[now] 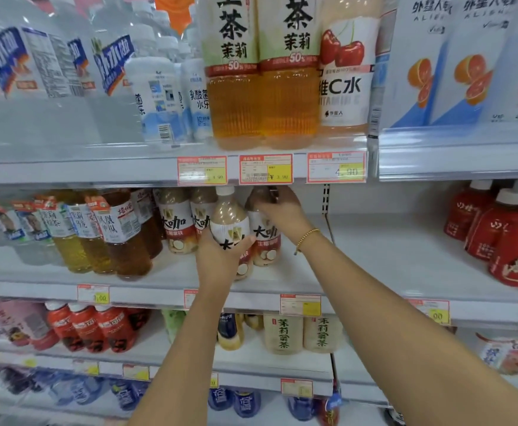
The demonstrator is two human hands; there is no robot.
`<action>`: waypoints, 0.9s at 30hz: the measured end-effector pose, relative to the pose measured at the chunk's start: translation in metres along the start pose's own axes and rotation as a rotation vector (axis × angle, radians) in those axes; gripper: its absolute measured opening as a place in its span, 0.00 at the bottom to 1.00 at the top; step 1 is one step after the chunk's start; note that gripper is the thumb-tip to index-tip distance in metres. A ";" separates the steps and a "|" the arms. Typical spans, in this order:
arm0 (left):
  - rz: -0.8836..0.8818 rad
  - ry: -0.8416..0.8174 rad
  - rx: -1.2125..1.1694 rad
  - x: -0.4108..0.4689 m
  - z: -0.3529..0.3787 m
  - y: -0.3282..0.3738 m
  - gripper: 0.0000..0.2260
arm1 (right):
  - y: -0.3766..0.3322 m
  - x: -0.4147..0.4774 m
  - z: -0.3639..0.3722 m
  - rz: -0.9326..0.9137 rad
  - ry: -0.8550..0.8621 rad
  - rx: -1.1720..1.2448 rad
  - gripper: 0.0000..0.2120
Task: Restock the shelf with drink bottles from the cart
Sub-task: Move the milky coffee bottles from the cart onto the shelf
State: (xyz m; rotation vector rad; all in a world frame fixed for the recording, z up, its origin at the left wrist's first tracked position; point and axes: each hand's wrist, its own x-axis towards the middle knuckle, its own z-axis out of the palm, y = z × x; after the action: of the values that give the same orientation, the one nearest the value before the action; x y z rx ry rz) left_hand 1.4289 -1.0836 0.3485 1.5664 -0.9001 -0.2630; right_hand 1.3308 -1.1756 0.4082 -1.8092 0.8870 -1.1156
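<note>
Coffee-latte bottle [231, 224], white cap, upright at front edge of middle shelf [359, 272], gripped around its label by left hand [221, 256]. Right hand [277, 207] closed on shoulder of neighbouring latte bottle [264, 238], just behind.

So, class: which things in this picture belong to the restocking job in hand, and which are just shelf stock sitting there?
In the job:
- left hand holding a milky coffee bottle
- right hand on a second coffee bottle
- middle shelf

Just there:
- jasmine tea bottles
- red bottles
- price tags
</note>
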 end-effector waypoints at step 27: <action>-0.063 -0.043 0.091 0.014 -0.036 -0.033 0.27 | 0.081 0.076 0.057 0.162 -0.106 -0.239 0.26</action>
State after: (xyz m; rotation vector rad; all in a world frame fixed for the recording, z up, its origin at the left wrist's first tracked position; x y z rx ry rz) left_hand 1.4737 -1.0679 0.3312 1.6809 -0.9076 -0.3057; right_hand 1.3992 -1.2592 0.3464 -1.9296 1.1193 -0.8321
